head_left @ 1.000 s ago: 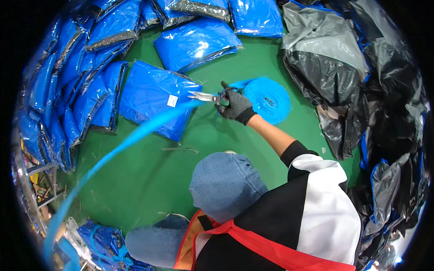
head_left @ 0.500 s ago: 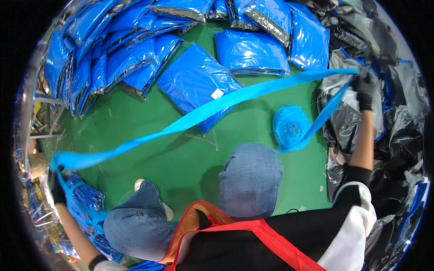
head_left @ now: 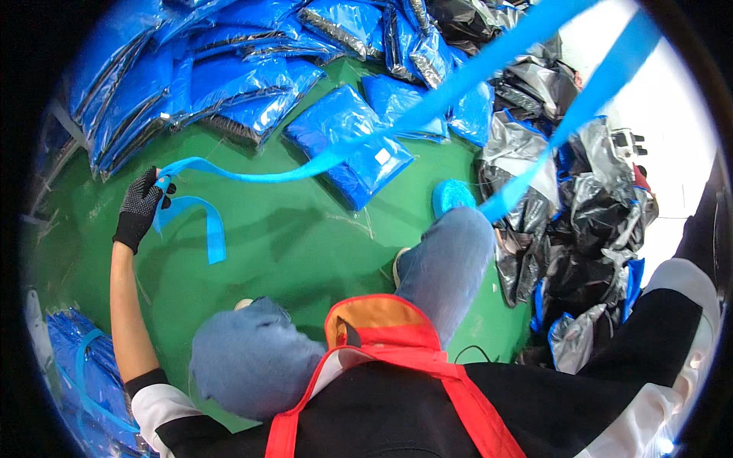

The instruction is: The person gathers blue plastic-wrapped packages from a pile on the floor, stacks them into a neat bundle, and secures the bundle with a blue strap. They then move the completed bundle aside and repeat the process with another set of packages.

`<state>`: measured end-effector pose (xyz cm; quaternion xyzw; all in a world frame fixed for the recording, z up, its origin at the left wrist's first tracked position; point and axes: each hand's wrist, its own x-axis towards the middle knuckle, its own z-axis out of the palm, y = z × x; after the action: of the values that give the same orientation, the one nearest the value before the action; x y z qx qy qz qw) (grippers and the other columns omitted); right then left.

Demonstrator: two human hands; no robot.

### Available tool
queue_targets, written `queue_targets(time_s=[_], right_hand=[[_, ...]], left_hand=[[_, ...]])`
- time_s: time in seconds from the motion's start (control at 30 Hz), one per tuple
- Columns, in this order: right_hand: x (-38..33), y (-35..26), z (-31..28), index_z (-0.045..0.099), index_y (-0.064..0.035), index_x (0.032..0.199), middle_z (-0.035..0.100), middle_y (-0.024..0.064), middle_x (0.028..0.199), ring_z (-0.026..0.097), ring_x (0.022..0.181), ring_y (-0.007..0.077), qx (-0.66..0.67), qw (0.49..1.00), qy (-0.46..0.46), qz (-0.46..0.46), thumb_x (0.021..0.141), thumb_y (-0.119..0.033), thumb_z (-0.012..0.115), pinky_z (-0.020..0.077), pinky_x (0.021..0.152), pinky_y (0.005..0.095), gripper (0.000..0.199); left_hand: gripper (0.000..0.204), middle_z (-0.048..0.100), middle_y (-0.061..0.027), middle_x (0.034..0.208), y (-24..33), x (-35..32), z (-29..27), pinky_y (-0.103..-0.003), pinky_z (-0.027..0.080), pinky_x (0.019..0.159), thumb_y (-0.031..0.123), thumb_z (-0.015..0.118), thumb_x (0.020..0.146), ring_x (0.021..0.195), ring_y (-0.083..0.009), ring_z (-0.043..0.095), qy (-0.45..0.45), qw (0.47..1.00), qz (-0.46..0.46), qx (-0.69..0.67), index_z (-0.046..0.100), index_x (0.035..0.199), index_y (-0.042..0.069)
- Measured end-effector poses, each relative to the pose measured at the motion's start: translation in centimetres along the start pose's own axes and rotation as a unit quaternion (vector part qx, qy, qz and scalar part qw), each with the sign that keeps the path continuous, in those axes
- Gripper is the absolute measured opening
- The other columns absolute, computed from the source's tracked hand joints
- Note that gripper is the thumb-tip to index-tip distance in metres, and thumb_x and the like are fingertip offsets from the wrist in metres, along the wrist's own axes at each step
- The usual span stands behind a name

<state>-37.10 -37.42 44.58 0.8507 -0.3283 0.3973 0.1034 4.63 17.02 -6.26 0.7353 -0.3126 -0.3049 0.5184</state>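
My left hand (head_left: 142,200), in a black dotted glove, is closed on a light blue fabric strap (head_left: 336,155) over the green floor. A short loose end of the strap hangs from it. From that hand the strap runs right and up, passes out at the top right, and a second length comes back down to the blue strap roll (head_left: 450,195) on the floor beside my knee. My right arm (head_left: 649,328) reaches up along the right edge, and its hand is outside the picture. A single blue packet in clear film (head_left: 347,145) lies under the strap.
Blue film-wrapped packets (head_left: 206,69) are heaped along the far side and far left. Black and grey plastic-covered goods (head_left: 588,221) pile up at the right. A strapped blue bundle (head_left: 88,374) lies at the near left. My bent legs (head_left: 450,263) are in front of me.
My left hand has moved up and away from the near-left bundle with the strap. My right hand has gone out of view, lifting the strap up and right. The view has shifted.
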Motion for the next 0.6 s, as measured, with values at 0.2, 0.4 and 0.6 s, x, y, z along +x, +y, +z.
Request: queue_targets(time_s=[0.2,0.4,0.6], right_hand=[[3.8,-8.7,0.6,0.054,-0.005,0.112,0.055,0.0169,0.102,0.055,0.091,0.0279,-0.019,0.998,0.06,-0.03,0.088,-0.045,0.045,0.044,0.081,0.0365,0.048],[6.6,-7.3,2.0,0.053,-0.0056,0.117,0.053,0.0192,0.112,0.054,0.1,0.0315,-0.033,0.99,0.135,-0.011,0.087,-0.047,0.044,0.0422,0.087,0.0383,0.052],[6.8,5.1,2.0,0.052,-0.0062,0.121,0.051,0.0216,0.121,0.052,0.108,0.0352,-0.116,0.973,0.195,-0.036,0.085,-0.048,0.044,0.0403,0.093,0.0401,0.056]], left_hand=[[0.024,0.063,-0.0086,0.081,-5.5,-2.8,-4.0,-0.027,0.045,0.057,0.023,0.051,0.091,0.061,-0.0109,0.055,0.078,0.989,-0.013,-0.123,0.056,0.102,0.001],[0.035,0.064,-0.01,0.083,-14.8,-3.6,-9.5,-0.029,0.044,0.057,0.026,0.051,0.091,0.061,-0.0127,0.056,0.142,0.986,-0.074,0.039,0.053,0.118,0.003],[0.044,0.061,-0.0127,0.081,-18.4,-10.5,-21.3,-0.035,0.044,0.063,0.025,0.047,0.091,0.066,-0.0184,0.054,0.29,0.906,-0.095,0.293,0.046,0.129,0.004]])
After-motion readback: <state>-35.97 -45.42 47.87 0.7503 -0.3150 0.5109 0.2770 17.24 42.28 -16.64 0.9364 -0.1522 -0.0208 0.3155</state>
